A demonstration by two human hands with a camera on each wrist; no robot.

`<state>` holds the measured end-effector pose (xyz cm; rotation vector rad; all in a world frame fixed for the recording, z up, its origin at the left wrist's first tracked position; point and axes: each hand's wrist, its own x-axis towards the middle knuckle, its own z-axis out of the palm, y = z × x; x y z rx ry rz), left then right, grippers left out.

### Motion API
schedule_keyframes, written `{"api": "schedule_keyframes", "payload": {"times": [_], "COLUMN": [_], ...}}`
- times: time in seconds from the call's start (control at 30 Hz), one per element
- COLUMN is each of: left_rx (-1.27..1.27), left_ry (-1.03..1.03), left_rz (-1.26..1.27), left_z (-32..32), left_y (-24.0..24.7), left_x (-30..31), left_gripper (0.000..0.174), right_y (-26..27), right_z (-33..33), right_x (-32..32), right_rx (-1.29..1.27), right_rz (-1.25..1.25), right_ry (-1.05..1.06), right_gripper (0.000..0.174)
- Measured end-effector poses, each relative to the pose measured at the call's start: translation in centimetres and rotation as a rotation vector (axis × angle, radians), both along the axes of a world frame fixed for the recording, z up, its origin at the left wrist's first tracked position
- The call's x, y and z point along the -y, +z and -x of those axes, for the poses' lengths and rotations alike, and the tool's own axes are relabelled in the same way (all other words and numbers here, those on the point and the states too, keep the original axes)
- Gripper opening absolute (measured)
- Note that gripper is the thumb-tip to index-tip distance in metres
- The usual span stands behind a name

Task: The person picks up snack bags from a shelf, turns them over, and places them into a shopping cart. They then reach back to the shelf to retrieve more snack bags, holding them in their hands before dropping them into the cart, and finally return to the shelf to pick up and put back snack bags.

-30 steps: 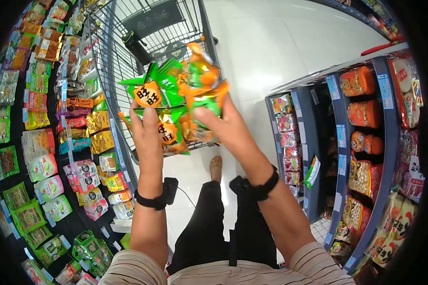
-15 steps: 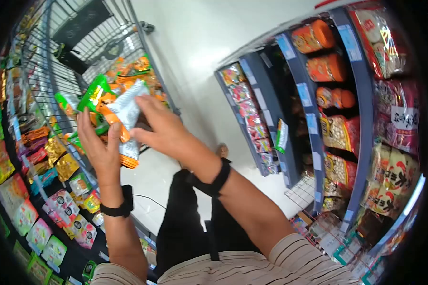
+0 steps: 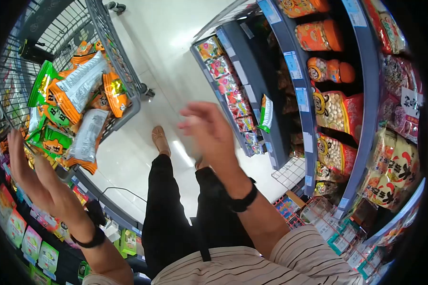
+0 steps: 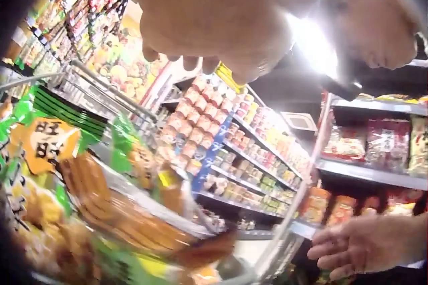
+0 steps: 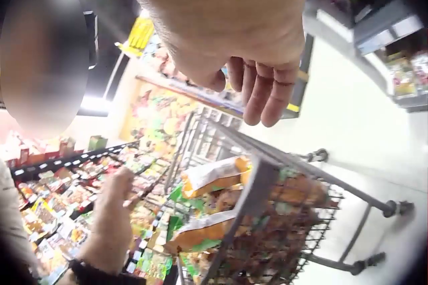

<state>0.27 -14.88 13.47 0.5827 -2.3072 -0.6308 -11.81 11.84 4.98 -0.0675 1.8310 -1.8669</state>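
Observation:
Orange and green snack bags [image 3: 52, 121] lie heaped in a wire shopping cart [image 3: 133, 97] at the upper left of the head view. Two of them, a pale-backed bag [image 3: 83, 83] and another pale-backed bag [image 3: 89, 135], lie on top with their backs up. My left hand [image 3: 43, 180] is beside the cart's near corner, fingers extended and holding nothing. Over the aisle, apart from the cart, my right hand [image 3: 211, 137] is raised and slightly blurred, with its fingers loosely bent and nothing in them. In the right wrist view, that hand [image 5: 234, 38] hangs above the cart.
Shelves on the right carry orange jars [image 3: 318, 35], bags of round white snacks [image 3: 337, 111] and candy packs [image 3: 226, 83]. A green-and-white packet [image 3: 266, 113] hangs at a shelf edge. Packaged snacks [image 3: 31, 242] line the left shelf. Pale floor tiles [image 3: 166, 57] run between.
Both hands have let go of the snack bags, which now lie in the cart. The left hand has drawn left and down, the right hand right. The view has turned, shifting the cart leftward.

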Motion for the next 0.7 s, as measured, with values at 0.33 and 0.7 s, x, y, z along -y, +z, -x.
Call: {"api": "schedule_keyframes", "payload": {"times": [0.33,0.7], "left_rx": [0.296,0.023], "left_ry": [-0.732,-0.825], "left_rz": [-0.603,-0.317], "left_z": [7.2,15.9], "left_y": [-19.2,-31.6], "left_x": [-28.1,-45.2], "left_gripper": [0.063,0.055], "right_y": [-13.7,-17.9], "right_z": [-5.1,-4.0], "right_x": [-40.7,-63.1], "right_rx": [0.205,0.339], "right_rz": [-0.495,-0.627], "right_ry": [-0.752,-1.224], "right_gripper": [0.02,0.025]}}
